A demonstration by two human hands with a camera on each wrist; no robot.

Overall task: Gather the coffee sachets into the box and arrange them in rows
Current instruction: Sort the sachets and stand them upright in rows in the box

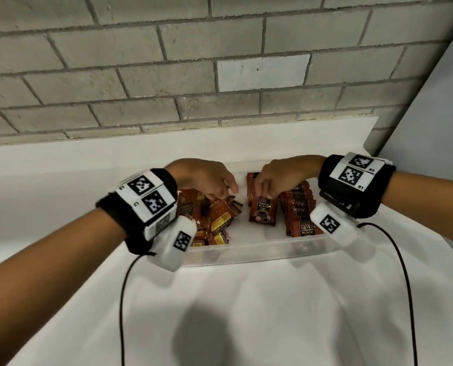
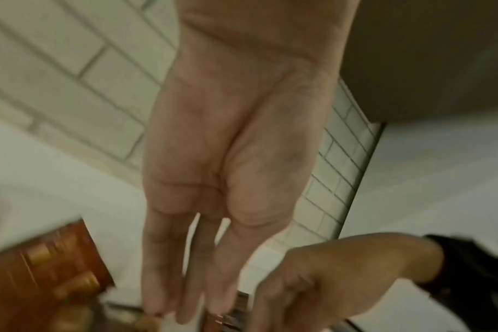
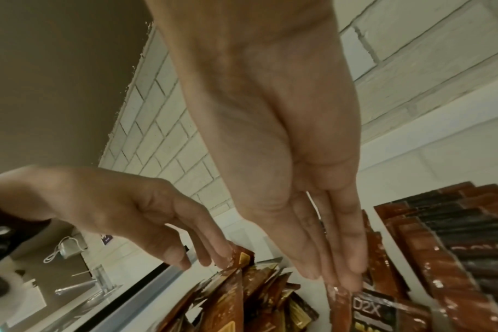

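Observation:
A clear plastic box [image 1: 246, 253] sits on the white cloth. Its left part holds a loose heap of brown coffee sachets [image 1: 217, 220]. Along its right side runs a tidy row of sachets [image 1: 299, 207]. In the middle a sachet marked D2X Black [image 1: 262, 212] leans upright in front of a few others. My right hand [image 1: 259, 191] pinches the top edge of this sachet [image 3: 384, 314] with thumb and straight fingers [image 3: 353, 269]. Over the heap my left hand [image 1: 220, 190] hovers with fingers extended, and its fingertips [image 3: 222, 251] touch a sachet's top without holding it.
A grey brick wall [image 1: 193, 75] stands right behind the table. White cloth [image 1: 246, 313] covers the near part of the table. Black cables [image 1: 122, 299] hang from both wrist units. A pale wall panel [image 1: 444, 114] closes the right side.

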